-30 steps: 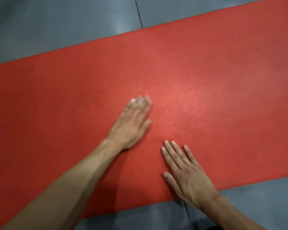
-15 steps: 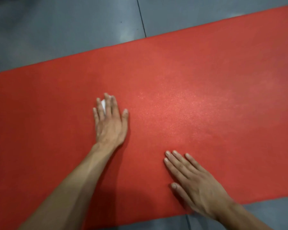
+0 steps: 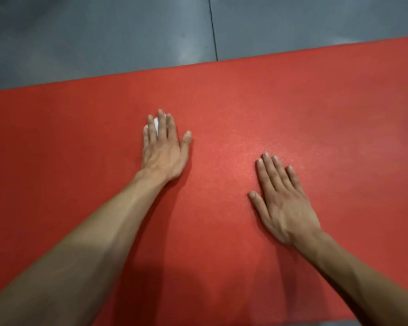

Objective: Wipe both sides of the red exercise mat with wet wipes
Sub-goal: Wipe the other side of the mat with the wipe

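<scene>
The red exercise mat [image 3: 245, 109] lies flat and fills most of the view, running from left to right. My left hand [image 3: 164, 147] presses flat on the middle of the mat with straight fingers. A white wet wipe [image 3: 156, 125] lies under those fingers, and only small bits of it show between them. My right hand [image 3: 284, 198] rests flat on the mat nearer to me and to the right, fingers spread, holding nothing.
Grey floor tiles [image 3: 104, 36] with a dark seam [image 3: 212, 29] lie beyond the mat's far edge. A sliver of grey floor [image 3: 339, 322] shows at the near edge, bottom right.
My left hand slid the wipe to the left across the mat over the last second. My right hand stayed flat on the mat. The view shifted, showing more floor beyond the mat.
</scene>
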Available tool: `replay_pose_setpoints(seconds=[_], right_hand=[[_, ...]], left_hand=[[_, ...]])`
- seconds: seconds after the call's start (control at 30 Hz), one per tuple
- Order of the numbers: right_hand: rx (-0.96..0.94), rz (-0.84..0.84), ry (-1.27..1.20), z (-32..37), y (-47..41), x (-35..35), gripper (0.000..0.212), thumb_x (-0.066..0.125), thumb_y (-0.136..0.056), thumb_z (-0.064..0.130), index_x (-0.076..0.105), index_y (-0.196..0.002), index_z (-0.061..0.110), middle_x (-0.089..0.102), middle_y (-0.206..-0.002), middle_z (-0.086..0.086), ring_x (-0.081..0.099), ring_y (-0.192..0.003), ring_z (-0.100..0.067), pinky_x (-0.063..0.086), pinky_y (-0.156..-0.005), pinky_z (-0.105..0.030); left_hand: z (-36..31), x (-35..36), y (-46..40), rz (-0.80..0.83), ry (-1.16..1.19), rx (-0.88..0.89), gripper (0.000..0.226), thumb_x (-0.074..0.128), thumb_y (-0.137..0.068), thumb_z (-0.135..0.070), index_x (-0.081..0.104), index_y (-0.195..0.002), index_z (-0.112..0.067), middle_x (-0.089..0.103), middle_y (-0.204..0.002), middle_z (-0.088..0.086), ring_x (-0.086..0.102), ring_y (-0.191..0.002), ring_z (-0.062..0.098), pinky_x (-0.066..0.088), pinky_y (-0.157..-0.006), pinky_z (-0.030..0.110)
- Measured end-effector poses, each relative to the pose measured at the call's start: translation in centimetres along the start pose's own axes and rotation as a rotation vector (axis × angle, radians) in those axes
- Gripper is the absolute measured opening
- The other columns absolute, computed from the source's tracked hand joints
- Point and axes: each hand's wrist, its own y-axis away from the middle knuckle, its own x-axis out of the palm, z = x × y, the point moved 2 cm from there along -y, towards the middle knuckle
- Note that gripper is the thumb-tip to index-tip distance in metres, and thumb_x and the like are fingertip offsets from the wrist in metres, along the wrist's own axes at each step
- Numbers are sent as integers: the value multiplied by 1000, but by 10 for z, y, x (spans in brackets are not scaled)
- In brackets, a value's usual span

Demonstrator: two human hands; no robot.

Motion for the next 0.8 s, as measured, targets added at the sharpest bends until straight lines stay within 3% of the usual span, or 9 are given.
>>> replay_pose_setpoints(seconds=[0.13, 0.2, 0.37, 0.43, 0.5, 0.57, 0.63, 0.67, 0.8], right_hand=[[-1, -17, -9, 1, -1, 0, 70, 9, -107, 55, -6, -163, 16, -13, -171, -1, -19, -156, -13, -3, -128, -42], [-10, -16, -1, -1, -1, 0, 70, 9, -107, 55, -7, -163, 16, -14, -171, -1, -19, -155, -13, -2, -128, -42], [-26, 3, -5, -1, 0, -1, 70, 5, -107, 56, -13, -162, 17, -19, -169, 1, -23, -154, -12, -6, -126, -40], [-11, 1, -9, 1, -2, -3, 71, 4, -106, 57, -13, -161, 16, -20, -169, 0, -24, -154, -13, -7, -126, -41], [-7, 10, -23, 3, -7, -6, 71, 4, -106, 57, -12, -161, 15, -20, -169, -1, -25, -154, -13, -8, -126, -40], [-36, 20, -36, 6, -17, -11, 71, 2, -104, 57, -11, -161, 17, -20, -169, 1, -25, -153, -11, -10, -126, -37], [-93, 29, -28, 7, -29, -23, 72, -2, -102, 57, -11, -162, 18, -19, -169, 2, -26, -152, -9, -13, -125, -35], [-118, 40, -13, 8, -35, -30, 72, -3, -102, 57, -12, -161, 19, -21, -168, 3, -27, -152, -9, -14, -125, -34], [-168, 90, 69, 13, -59, -55, 75, -6, -98, 58, -14, -161, 18, -23, -167, 2, -28, -151, -12, -15, -126, -36]], left_hand=[[-77, 27, 63, 63, -77, 545, 79, -2, -100, -62, -11, -164, -18, -22, -170, 9, -25, -155, 31, -9, -128, 47], [-75, 27, 61, 49, -106, 625, 73, 4, -103, -59, -9, -165, -21, -20, -171, 3, -24, -156, 26, -8, -129, 46], [16, -4, -19, -60, 50, -25, 68, 18, -110, -49, 2, -165, -13, -10, -173, 7, -13, -159, 31, -7, -128, 47], [22, -7, -21, -66, 108, -130, 70, 17, -109, -51, 2, -165, -11, -9, -173, 11, -13, -159, 33, -6, -128, 48], [-13, 2, -6, -52, 29, 71, 75, 6, -105, -56, -3, -165, -12, -12, -172, 14, -14, -158, 35, -7, -128, 49], [-50, 15, 17, -10, -58, 442, 78, -3, -99, -60, -6, -165, -19, -16, -172, 10, -18, -157, 32, -8, -128, 48], [-53, 15, 13, -7, -126, 653, 71, 4, -103, -57, -2, -165, -23, -12, -173, 3, -15, -158, 26, -9, -128, 44], [-42, 8, -1, -39, -150, 608, 67, 8, -107, -53, -1, -166, -22, -10, -173, 4, -12, -159, 26, -8, -128, 44], [27, -23, -53, -21, 1, 49, 66, 15, -110, -49, 0, -165, -14, -11, -173, 8, -13, -159, 28, -8, -128, 45]])
